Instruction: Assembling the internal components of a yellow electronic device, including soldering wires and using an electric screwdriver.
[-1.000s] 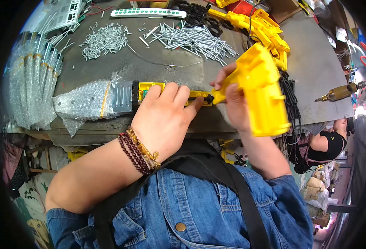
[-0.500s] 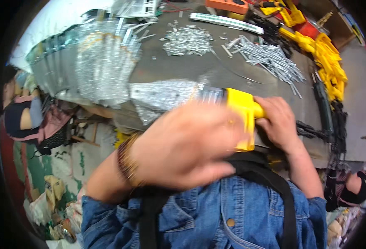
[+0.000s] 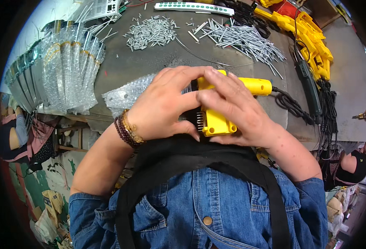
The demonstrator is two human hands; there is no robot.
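A yellow power tool (image 3: 220,123) with a plug-like handle (image 3: 255,86) and black cord lies at the table's near edge, in front of my chest. My right hand (image 3: 245,112) is wrapped over its body, fingers across the top and thumb low on the near side. My left hand (image 3: 162,99) is curved round its left end, the fingertips meeting those of the right hand. The left thumb sits beside a row of thin metal pins (image 3: 200,121) on the body. A bubble-wrapped flat piece (image 3: 127,94) extends leftward from under my left hand; where it joins the tool is hidden.
Several bubble-wrapped blades (image 3: 64,70) fan out at the left. A pile of short metal pins (image 3: 152,33) and one of long metal rods (image 3: 245,41) lie farther back. Yellow housings (image 3: 311,37), a dark slim electric screwdriver (image 3: 309,93) and black cords (image 3: 330,103) line the right side.
My right hand has moved from the handle onto the tool's body. The left hand, blurred over the tool before, now rests round its left end. The whole view has shifted.
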